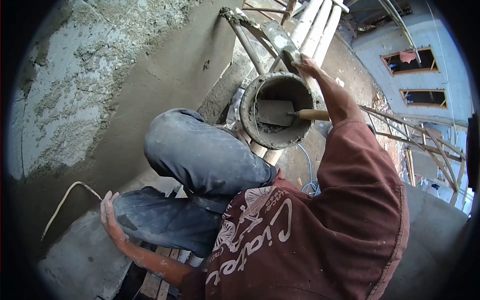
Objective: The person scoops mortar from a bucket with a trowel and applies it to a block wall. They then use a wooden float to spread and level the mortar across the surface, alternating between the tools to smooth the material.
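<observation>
My right hand (307, 66) is closed on the near end of a flat, mortar-smeared board (279, 41), beyond the bucket's rim. Below that hand stands a round bucket (246, 116) crusted with grey mortar. A trowel (276, 112) lies across its mouth, blade inside and wooden handle (314, 115) sticking out over the right rim. My left hand (111, 220) rests against my bent knee with its fingers stretched out and nothing in them.
On the left rises a wall (165, 85), partly smooth wet plaster and partly rough. Pale poles (312, 30) run beyond the bucket, with scaffold bars (248, 47) beside them. A thin hose (62, 202) curves near my left hand. A blue building (415, 35) stands at right.
</observation>
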The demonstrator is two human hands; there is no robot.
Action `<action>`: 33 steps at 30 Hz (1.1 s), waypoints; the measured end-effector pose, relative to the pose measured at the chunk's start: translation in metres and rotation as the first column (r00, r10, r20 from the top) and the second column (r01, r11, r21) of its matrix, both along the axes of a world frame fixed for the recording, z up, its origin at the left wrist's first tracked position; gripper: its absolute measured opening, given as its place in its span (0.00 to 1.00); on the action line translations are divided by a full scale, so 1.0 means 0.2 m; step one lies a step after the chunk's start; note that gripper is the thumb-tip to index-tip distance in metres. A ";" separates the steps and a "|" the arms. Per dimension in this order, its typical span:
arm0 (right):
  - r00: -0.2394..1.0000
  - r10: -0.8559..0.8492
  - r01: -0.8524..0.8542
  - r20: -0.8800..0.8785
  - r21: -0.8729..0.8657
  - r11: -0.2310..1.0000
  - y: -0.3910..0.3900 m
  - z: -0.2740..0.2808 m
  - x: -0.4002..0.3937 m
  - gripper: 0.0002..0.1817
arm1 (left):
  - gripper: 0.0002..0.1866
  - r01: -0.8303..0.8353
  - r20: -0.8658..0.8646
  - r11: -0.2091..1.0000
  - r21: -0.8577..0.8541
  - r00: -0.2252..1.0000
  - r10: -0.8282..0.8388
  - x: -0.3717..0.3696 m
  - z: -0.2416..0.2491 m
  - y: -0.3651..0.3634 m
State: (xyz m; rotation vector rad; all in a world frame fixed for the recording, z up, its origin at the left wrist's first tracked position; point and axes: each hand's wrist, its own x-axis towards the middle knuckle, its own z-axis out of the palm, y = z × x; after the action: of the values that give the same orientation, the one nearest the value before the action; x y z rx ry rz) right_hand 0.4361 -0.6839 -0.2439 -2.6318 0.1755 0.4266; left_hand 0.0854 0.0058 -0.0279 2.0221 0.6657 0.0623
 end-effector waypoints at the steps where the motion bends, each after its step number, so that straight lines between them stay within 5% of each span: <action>1: 0.998 0.002 -0.008 -0.070 -0.080 0.997 0.02 -0.03 -0.01 0.34 | 0.25 -0.009 -0.012 1.000 0.005 1.000 0.009 -0.01 0.01 -0.01; 5: 0.992 0.050 -0.077 -0.119 -0.232 0.970 0.00 -0.20 -0.01 0.35 | 0.25 -0.060 -0.012 0.998 -0.020 0.998 0.060 0.00 0.02 -0.03; 10: 0.971 0.023 -0.070 -0.239 -0.191 0.979 0.00 0.01 -0.05 0.33 | 0.25 -0.099 -0.039 0.994 -0.051 0.995 0.097 0.04 -0.04 0.00; 12: 0.987 0.161 -0.154 0.007 -0.250 0.956 -0.11 -0.06 -0.05 0.29 | 0.25 -0.053 -0.051 0.999 -0.002 0.997 0.053 0.08 -0.05 0.01; 14: 0.984 0.117 -0.092 0.132 -0.180 0.979 -0.04 0.13 -0.12 0.25 | 0.25 -0.077 -0.057 0.997 -0.008 0.996 0.076 0.13 -0.04 -0.01; 18: 0.974 0.192 -0.205 -0.125 -0.106 0.973 0.21 0.69 -0.32 0.23 | 0.24 -0.041 -0.043 0.999 0.002 0.998 0.041 0.14 -0.04 -0.01; 22: 0.899 0.198 -0.275 -0.391 -0.151 0.950 0.32 0.85 -0.55 0.23 | 0.23 -0.019 -0.033 0.999 0.045 0.999 0.021 0.11 0.00 -0.03; 24: 0.858 0.328 -0.448 -0.396 -0.263 0.854 0.32 0.83 -0.64 0.24 | 0.23 -0.022 -0.021 0.999 0.025 1.000 0.022 0.08 0.04 -0.03; 30: 0.864 0.326 -0.463 -0.385 -0.352 0.813 0.41 0.71 -0.81 0.27 | 0.25 0.295 -0.217 0.952 0.080 0.937 -0.273 0.12 0.24 0.11; 33: 0.827 0.417 -0.529 -0.378 -0.271 0.804 0.38 0.65 -0.83 0.24 | 0.24 0.398 -0.189 0.852 0.339 0.917 -0.352 0.28 0.38 0.03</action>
State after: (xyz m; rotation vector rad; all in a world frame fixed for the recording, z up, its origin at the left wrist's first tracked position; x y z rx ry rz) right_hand 0.2708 -0.6080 -0.1142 -2.9493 -0.3713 1.0670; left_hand 0.1411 0.0118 0.0477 2.5099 0.3320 -0.1818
